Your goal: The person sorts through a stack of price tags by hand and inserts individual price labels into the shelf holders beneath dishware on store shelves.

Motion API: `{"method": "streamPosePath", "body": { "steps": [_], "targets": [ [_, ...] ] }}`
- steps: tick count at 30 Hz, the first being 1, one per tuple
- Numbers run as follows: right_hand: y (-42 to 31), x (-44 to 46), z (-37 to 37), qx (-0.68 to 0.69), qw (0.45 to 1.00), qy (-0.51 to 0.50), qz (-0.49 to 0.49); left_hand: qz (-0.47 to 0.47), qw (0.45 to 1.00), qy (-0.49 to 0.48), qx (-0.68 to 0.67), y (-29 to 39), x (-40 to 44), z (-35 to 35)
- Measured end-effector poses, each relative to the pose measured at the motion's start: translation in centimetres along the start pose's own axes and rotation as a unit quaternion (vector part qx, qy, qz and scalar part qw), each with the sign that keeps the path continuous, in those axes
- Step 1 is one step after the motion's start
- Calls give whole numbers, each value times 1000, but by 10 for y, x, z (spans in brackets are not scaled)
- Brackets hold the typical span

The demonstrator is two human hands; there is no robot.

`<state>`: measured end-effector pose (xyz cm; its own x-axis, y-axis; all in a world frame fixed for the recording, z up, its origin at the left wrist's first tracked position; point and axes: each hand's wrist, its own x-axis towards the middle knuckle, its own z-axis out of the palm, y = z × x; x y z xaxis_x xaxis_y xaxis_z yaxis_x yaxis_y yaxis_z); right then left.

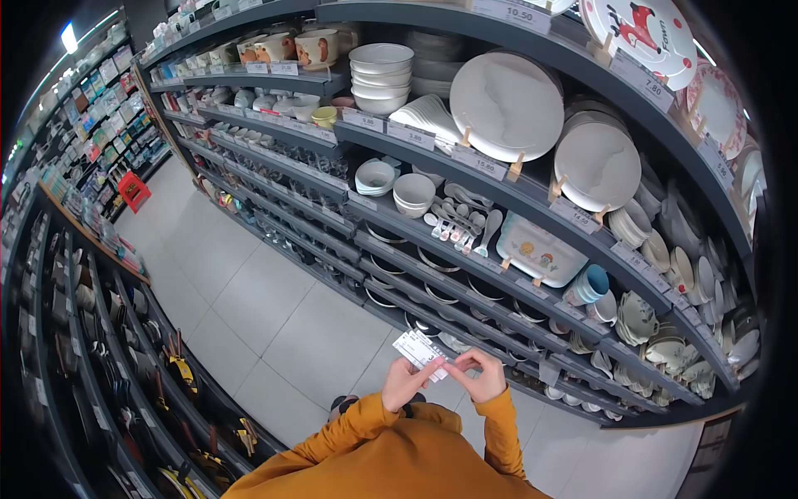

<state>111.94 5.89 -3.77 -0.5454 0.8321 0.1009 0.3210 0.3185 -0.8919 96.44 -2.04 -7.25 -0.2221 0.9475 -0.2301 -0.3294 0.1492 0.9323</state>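
In front of my body, above the aisle floor, I hold a small stack of white printed price labels. My left hand is closed around their lower left edge, thumb on top. My right hand pinches at the lower right corner of the labels, its thumb and index finger together. The labels fan apart slightly at the top, and the print is too small to read. Both forearms are in mustard-coloured sleeves. Just beyond my hands are the lower shelves with bowls and dishes.
A long shelf unit carries large round plates, stacked white bowls, ceramic spoons, a rectangular patterned tray and blue cups. Opposite stands a rack of hanging utensils. A red stand is on the tiled floor.
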Motion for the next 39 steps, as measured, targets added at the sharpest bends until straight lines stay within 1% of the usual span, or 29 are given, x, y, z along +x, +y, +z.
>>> {"method": "streamPosePath", "body": {
  "steps": [3,4,8,11,13,15,16,19,22,23,24,26,27,29,32,39],
  "targets": [
    [-20,-8,33,-7,999,34,16,-16,999,-43,19,11,-9,-39],
    [-25,-10,49,4,999,43,19,-6,998,-56,12,15,-13,-53],
    [-37,-18,117,53,994,82,43,-30,995,-94,-17,21,-32,-121],
    [-51,-17,167,67,992,100,45,-43,995,-90,4,23,-45,-172],
    [-61,-18,198,80,991,92,56,-49,996,-76,20,22,-53,-198],
    [-76,-18,226,93,989,85,71,-41,997,-58,-14,28,-67,-217],
    [-77,-18,239,118,988,75,60,-37,998,-51,-30,33,-73,-225],
    [-84,-23,265,161,975,139,63,-46,996,-61,-43,41,-84,-244],
    [-89,-26,266,146,965,204,73,-15,994,-108,-25,42,-90,-260],
    [-95,-26,263,179,954,229,71,-17,992,-120,-27,47,-91,-263],
    [-106,-27,256,183,949,243,82,-20,991,-131,-30,55,-93,-265],
    [-116,-25,242,222,943,243,55,-35,988,-150,-22,53,-94,-272],
    [-132,-23,236,253,932,253,53,-52,987,-154,-11,53,-98,-276],
    [-142,-22,228,269,925,268,18,-77,984,-159,13,54,-101,-281],
    [-150,-24,227,289,917,276,-4,-86,982,-168,25,52,-111,-286],
    [-161,-40,237,293,919,264,3,-111,980,-163,22,46,-128,-289]
  ]
}}
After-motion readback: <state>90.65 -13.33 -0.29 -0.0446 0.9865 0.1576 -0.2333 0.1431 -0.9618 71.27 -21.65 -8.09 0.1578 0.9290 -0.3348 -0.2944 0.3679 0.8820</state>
